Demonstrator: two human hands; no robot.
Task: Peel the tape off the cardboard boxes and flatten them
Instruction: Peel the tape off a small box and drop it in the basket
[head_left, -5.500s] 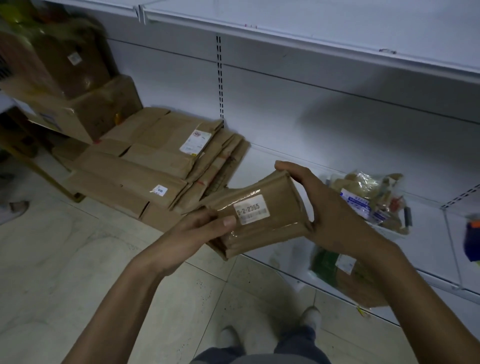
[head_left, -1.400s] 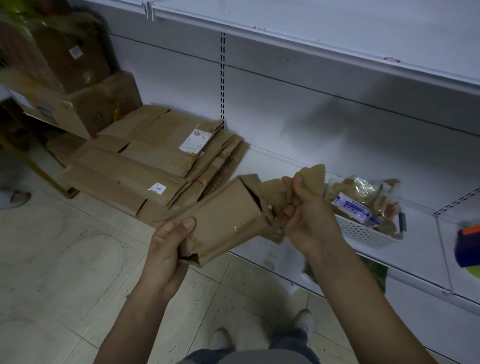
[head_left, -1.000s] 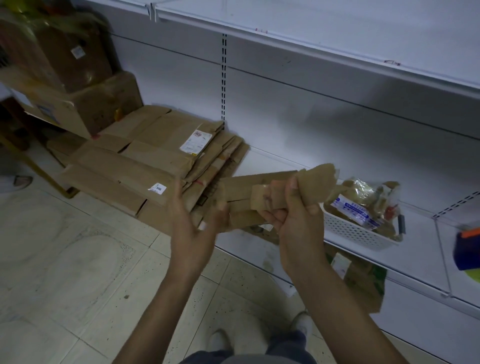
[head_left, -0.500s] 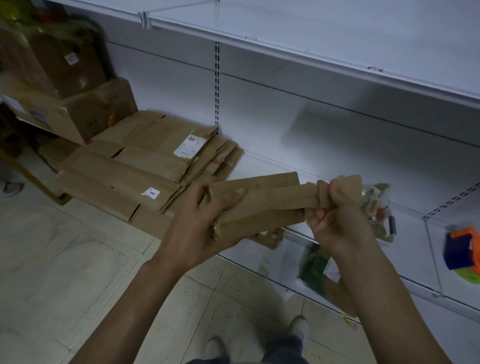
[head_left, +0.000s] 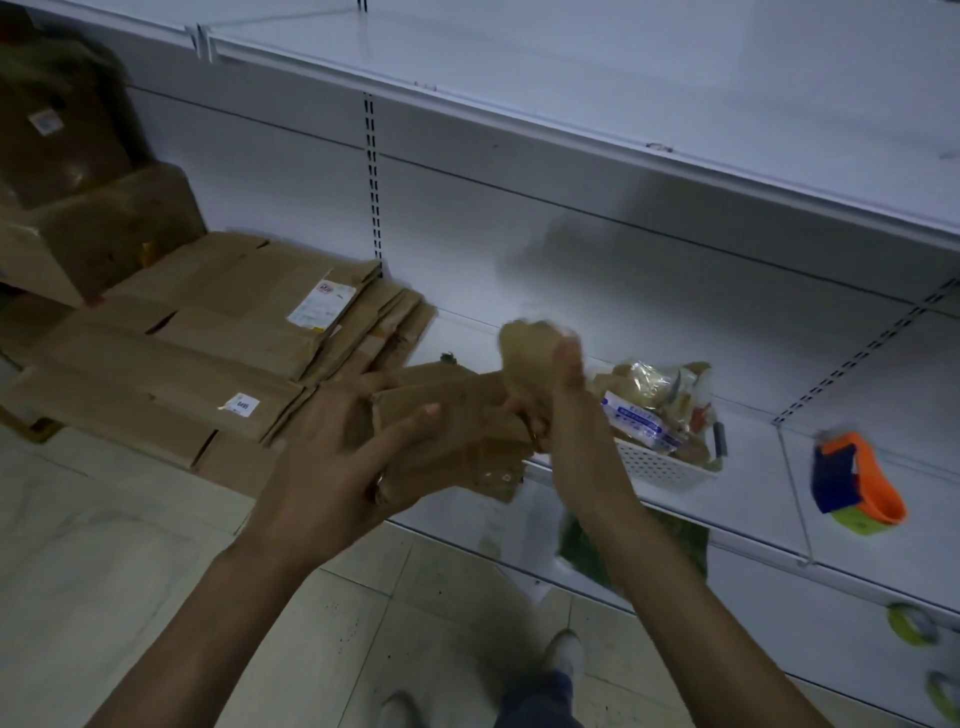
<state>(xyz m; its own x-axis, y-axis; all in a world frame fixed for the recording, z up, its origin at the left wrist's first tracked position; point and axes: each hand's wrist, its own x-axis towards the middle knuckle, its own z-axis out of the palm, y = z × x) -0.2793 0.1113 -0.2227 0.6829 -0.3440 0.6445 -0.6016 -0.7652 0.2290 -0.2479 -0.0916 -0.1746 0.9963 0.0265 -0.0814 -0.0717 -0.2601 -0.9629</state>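
I am holding my left hand spread. Its fingers are lying straight behind the box and its thumb is reaching across the front face, so the box is resting against my palm rather than being clenched. My right hand is gripping the crumpled right end of that box, with fingers curled round brown material bunching up above my knuckles. Whether that wad is flap, tape or both, I cannot tell through the blur. I am judging this to be the collapsing step, with the panels already lying nearly flat on one another. To do it well, I am thinking of bracing the long face with the flat left palm and drawing the right end outward along the box's length, not upward, so the cardboard is folding on its creases instead of tearing. The box is hanging in the air between my two hands, touching both, in front of the lower shelf and above the floor. It is just right of the stack of flattened boxes lying on that shelf, and left of the white basket that is holding crinkled scraps.
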